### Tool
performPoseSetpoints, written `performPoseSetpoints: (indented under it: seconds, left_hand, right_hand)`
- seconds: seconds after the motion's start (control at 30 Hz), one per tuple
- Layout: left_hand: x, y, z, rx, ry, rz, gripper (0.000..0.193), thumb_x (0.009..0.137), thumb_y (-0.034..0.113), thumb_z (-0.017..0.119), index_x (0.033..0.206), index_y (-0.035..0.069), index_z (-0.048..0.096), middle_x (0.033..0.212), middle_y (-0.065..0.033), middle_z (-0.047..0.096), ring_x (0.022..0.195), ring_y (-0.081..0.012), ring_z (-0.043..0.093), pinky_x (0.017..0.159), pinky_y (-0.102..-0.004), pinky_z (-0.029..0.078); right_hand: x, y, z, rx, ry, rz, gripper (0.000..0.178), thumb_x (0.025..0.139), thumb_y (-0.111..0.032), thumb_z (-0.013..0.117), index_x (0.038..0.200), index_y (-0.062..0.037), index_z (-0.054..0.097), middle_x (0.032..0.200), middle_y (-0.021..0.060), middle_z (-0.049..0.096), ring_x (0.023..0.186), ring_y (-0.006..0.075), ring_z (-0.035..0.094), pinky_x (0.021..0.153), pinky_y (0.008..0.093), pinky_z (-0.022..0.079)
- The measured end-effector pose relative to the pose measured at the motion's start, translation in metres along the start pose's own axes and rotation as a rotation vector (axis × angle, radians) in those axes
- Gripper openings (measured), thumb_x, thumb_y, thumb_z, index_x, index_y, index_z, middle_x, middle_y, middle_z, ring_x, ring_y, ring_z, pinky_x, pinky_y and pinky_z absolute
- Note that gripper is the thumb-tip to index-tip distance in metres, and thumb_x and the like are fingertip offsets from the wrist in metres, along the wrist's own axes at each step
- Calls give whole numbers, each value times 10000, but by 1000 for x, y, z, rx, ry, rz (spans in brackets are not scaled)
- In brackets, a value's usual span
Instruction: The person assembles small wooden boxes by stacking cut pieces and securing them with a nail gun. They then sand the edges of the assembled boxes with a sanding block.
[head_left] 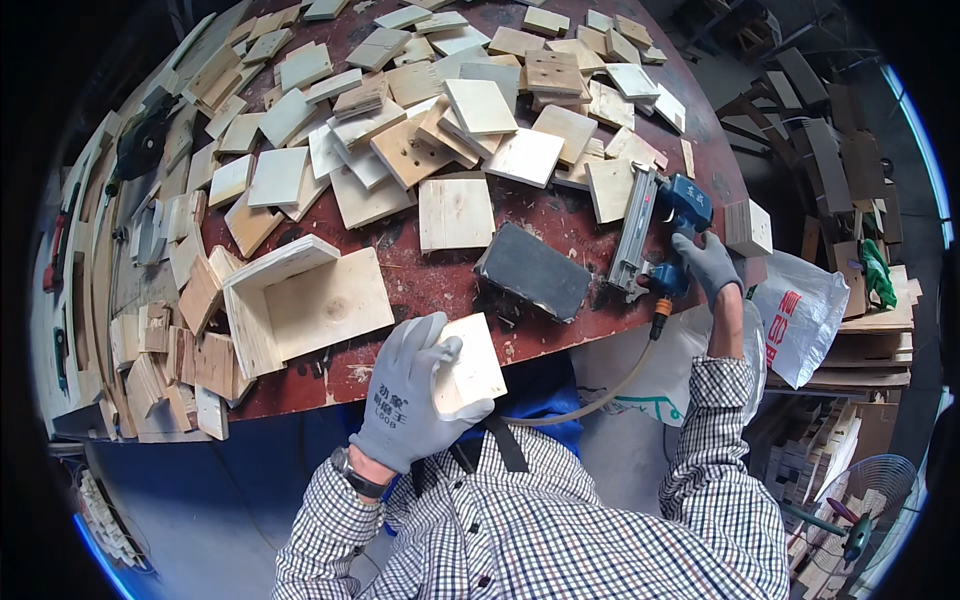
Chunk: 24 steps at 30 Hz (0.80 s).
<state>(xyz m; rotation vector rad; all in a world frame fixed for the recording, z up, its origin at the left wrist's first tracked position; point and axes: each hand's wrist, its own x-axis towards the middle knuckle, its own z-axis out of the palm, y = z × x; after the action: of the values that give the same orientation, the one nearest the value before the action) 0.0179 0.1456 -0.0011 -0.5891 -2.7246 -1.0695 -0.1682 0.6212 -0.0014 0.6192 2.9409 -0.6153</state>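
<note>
My left hand [405,385], in a grey glove, grips a small square wooden board [472,365] by its edges, just off the table's front edge. At the right side of the table my right hand [708,264], gloved too, has its fingers round the blue handle part of a pneumatic nail gun [640,225]. The nail gun lies on the tabletop with its long silver magazine toward the wood pile. Between the two hands rests a dark rectangular block [532,272]. A wooden corner assembly of joined boards [300,305] sits left of my left hand.
Many loose square boards [455,215] are heaped over the red-brown table [430,290]. An air hose [610,400] hangs from the nail gun over the front edge. White plastic bags [800,310] and stacked wood [870,350] stand at the right. A green tool [145,140] lies far left.
</note>
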Motion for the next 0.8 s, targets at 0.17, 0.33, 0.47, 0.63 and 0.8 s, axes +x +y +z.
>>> performPoseSetpoints:
  seconds: [0.17,0.33,0.47,0.63,0.8]
  left_hand:
    - [-2,-5,0,-28,38,26,815,765,508,894,1354,93,513,1460,-215,520,1341,-446,511,1144,-574,418]
    - [-3,-7,1,-9,10,26,863,759,503,908,1374,109,448,1478,-238,500,1343,-449,488,1153,-578,377]
    - [1,-5,-1,-6,-16,28,842,755,506,912,1351,117,461,1481,-229,492,1331,-446,495,1145,-574,389]
    - [-3,-2,-3,-49,6,-10,858,734,502,928,1345,118,464,1479,-224,490,1329,-445,499,1139,-568,400]
    - [-4,-6,0,-68,-7,-19,865,717,478,946,1336,117,462,1489,-226,486,1336,-437,503,1143,-562,402]
  right_hand:
    - [16,-12,2,223,-195,123,340,825,-353,839,887,-26,770,737,13,661,651,148,616,597,320,494]
    - [12,-10,7,870,-302,334,169,864,-131,776,980,-33,700,828,53,677,669,188,664,650,371,611]
    - [-8,-8,-40,896,-322,124,172,874,-147,745,987,-52,658,810,55,663,674,186,665,648,342,589]
    - [-103,-73,-121,877,-143,-134,349,903,-97,737,1209,58,674,860,100,706,677,168,656,628,295,561]
    - [-156,-94,-149,1153,-864,-637,694,945,-267,780,1473,79,490,917,142,709,837,213,742,640,345,637]
